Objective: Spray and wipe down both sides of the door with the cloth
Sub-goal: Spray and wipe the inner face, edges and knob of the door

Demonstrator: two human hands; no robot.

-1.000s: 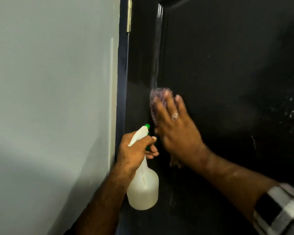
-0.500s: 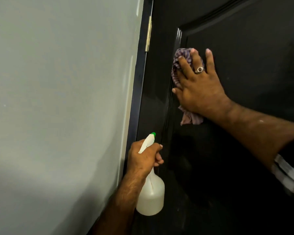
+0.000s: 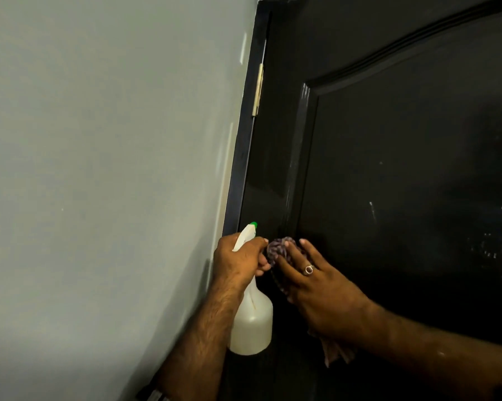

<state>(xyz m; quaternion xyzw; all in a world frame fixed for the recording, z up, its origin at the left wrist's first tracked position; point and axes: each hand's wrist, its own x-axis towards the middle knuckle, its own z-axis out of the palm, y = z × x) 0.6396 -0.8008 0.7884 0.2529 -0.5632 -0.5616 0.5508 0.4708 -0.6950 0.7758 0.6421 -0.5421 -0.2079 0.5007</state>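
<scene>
Your left hand point(image 3: 239, 263) grips the neck of the bottle point(image 3: 251, 322), fingers curled round its trigger, while your right hand point(image 3: 316, 287) presses the cloth point(image 3: 278, 250) flat against the door point(image 3: 403, 198) with straight, spread fingers. You have the cloth bunched under the right fingertips, just right of the bottle's head; it is a purplish, patterned rag, and a paler tail of it hangs out below your right wrist. You hold the bottle upright, close to the door's hinge edge; it is white and translucent, with a white spray head and a small green nozzle tip pointing up. You are looking at a glossy black door with a raised moulding framing a recessed panel, and fine white droplets speckle the panel far right of the bottle. Count what you have: one bottle, one cloth, one door, one ring point(image 3: 309, 269) on a right finger, and one brass hinge point(image 3: 257, 91) well above the bottle. Left of the bottle runs a dark frame point(image 3: 244, 146), and beyond it a plain grey-green wall point(image 3: 99, 169) fills the view. You wear checked sleeves, which show only at the lower corners.
</scene>
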